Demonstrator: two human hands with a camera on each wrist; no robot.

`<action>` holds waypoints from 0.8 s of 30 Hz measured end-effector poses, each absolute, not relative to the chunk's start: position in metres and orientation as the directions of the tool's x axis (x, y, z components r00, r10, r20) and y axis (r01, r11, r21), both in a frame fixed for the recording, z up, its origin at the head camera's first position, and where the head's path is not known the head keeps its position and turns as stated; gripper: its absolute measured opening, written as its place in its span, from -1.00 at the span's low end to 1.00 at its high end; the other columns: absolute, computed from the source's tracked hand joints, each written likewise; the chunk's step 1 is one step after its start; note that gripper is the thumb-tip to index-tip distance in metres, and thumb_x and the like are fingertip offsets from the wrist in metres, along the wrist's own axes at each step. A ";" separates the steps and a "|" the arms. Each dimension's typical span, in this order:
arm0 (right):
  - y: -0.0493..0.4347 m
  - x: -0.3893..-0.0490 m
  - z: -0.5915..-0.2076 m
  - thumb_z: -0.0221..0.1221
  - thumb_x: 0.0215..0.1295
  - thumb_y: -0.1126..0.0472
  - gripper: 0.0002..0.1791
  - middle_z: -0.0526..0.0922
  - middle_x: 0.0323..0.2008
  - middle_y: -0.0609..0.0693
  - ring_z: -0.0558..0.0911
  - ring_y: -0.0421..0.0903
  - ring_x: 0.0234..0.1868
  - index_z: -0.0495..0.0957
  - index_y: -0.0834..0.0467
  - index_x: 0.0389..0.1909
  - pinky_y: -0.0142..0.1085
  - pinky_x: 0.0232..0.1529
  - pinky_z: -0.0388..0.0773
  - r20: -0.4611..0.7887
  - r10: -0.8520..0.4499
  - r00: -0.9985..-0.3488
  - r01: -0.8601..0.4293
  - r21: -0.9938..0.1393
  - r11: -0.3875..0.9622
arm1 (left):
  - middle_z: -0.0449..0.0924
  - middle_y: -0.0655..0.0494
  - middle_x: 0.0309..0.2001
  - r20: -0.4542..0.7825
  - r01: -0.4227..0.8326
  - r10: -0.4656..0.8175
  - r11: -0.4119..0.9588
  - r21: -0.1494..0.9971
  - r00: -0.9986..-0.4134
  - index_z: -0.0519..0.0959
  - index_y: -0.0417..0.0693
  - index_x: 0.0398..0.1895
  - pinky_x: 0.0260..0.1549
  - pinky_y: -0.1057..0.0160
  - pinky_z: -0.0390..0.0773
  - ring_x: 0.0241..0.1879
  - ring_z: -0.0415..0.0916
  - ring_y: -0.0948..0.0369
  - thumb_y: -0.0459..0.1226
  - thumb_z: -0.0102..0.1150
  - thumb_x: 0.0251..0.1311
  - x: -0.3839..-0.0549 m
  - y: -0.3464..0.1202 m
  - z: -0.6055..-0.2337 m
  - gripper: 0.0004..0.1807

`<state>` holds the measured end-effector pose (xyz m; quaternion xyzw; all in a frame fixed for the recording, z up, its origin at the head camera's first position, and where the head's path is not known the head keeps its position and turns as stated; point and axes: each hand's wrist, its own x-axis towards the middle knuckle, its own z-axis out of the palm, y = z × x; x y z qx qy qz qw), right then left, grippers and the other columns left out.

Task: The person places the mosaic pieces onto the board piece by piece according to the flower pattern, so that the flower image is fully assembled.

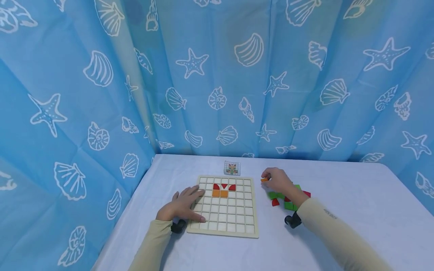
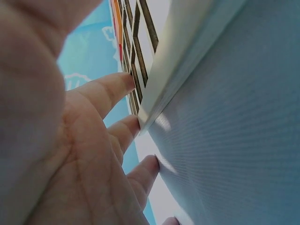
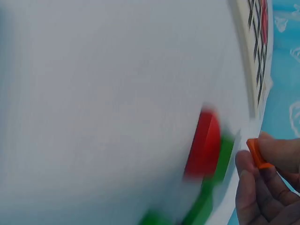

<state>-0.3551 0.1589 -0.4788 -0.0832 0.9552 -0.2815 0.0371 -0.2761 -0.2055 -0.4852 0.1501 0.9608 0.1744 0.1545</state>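
My right hand [image 1: 277,181] pinches an orange tile [image 3: 258,153] between thumb and fingertips, to the right of a pale wooden grid board [image 1: 256,210]. Spread out over the board's left edge, my left hand [image 1: 184,204] rests with fingertips on the frame and squares; in the left wrist view its fingers [image 2: 110,91] touch the rim. Near the board's top sit red pieces [image 1: 232,187], two of them curved and one a triangle between them. Directly below these, two orange squares [image 1: 223,193] lie side by side in their cells.
Green tiles [image 1: 289,206] and red tiles [image 1: 275,202] lie loosely piled on the white table [image 1: 352,210], partly under my right forearm. A small pattern card [image 1: 232,168] lies beyond the board. A blue shell-print curtain [image 1: 217,75] hangs behind.
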 end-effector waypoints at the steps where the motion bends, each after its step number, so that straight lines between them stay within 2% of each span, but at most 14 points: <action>1: 0.154 -0.355 -0.480 0.31 0.20 0.28 -0.81 0.68 -0.18 0.09 0.55 -0.02 -0.19 0.64 0.18 -0.16 -0.12 -0.06 0.63 -0.015 -0.182 -0.983 -0.145 -0.545 0.826 | -0.01 0.04 0.58 -0.244 0.235 0.342 0.894 0.381 -0.908 0.17 0.19 0.53 0.43 -0.37 -0.15 0.56 -0.12 -0.09 0.26 0.46 -0.15 -0.276 -0.205 -0.485 0.14; 6: 0.129 -0.349 -0.480 0.34 0.20 0.26 -0.89 0.71 -0.27 0.02 0.57 -0.07 -0.24 0.68 0.16 -0.26 -0.15 -0.13 0.60 0.017 -0.187 -0.982 -0.160 -0.601 0.783 | -0.01 0.04 0.58 -0.247 0.232 0.339 0.896 0.378 -0.908 0.17 0.20 0.53 0.43 -0.37 -0.14 0.56 -0.11 -0.09 0.27 0.46 -0.16 -0.277 -0.205 -0.486 0.14; 13: 0.093 -0.339 -0.486 0.36 0.18 0.25 -0.86 0.67 -0.33 -0.03 0.54 -0.11 -0.28 0.71 0.14 -0.23 -0.32 -0.32 0.54 -0.005 -0.195 -0.981 -0.134 -0.710 0.692 | -0.02 0.05 0.58 -0.241 0.232 0.337 0.896 0.378 -0.910 0.17 0.21 0.53 0.43 -0.37 -0.15 0.56 -0.12 -0.08 0.26 0.47 -0.17 -0.277 -0.206 -0.487 0.14; 19: 0.074 -0.332 -0.494 0.38 0.16 0.26 -0.87 0.64 -0.39 -0.06 0.52 -0.12 -0.34 0.71 0.12 -0.25 -0.34 -0.34 0.50 -0.038 -0.238 -0.971 -0.130 -0.746 0.653 | -0.01 0.05 0.58 -0.241 0.228 0.334 0.896 0.380 -0.911 0.17 0.21 0.53 0.43 -0.37 -0.15 0.56 -0.12 -0.08 0.26 0.48 -0.17 -0.276 -0.205 -0.487 0.15; 24: 0.066 -0.329 -0.494 0.37 0.17 0.25 -0.91 0.65 -0.37 -0.08 0.53 -0.14 -0.33 0.67 0.10 -0.31 -0.31 -0.27 0.55 -0.032 -0.262 -0.965 -0.155 -0.734 0.662 | -0.02 0.04 0.58 -0.244 0.232 0.337 0.897 0.377 -0.909 0.17 0.19 0.53 0.43 -0.37 -0.15 0.56 -0.11 -0.09 0.26 0.47 -0.17 -0.277 -0.205 -0.486 0.15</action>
